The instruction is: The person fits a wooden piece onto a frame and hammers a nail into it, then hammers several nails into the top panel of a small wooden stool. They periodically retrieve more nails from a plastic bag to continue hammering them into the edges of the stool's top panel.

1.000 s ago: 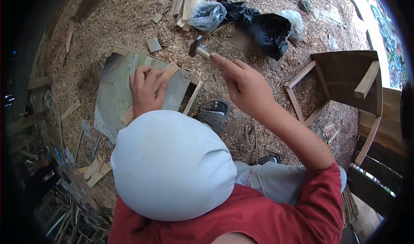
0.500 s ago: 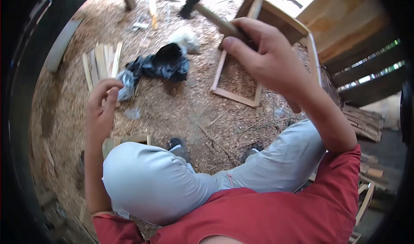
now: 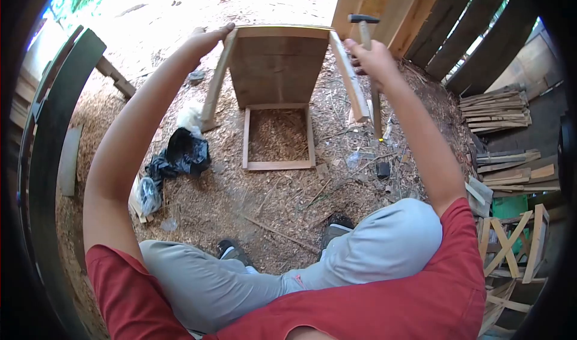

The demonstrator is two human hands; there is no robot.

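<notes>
Gripping hammer [image 3: 364, 28] by its handle in right hand [image 3: 376, 62], with fingers closed round it and head uppermost; held just beside the right-hand leg of wooden frame [image 3: 279, 66]. Reaching with left hand [image 3: 210, 38] to the frame's upper left corner, in contact there — cannot tell how tightly closed. Standing on shavings-strewn ground [image 3: 276, 205], ahead of both shoes; to the left of the frame, crumpled black plastic [image 3: 187, 153] beside a clear bag [image 3: 149, 196]; far right, stacked wooden strips [image 3: 496, 110].

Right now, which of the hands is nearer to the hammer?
The right. The right hand is on the handle of the hammer; the left hand is farther off, at the wooden frame's upper left corner.
</notes>
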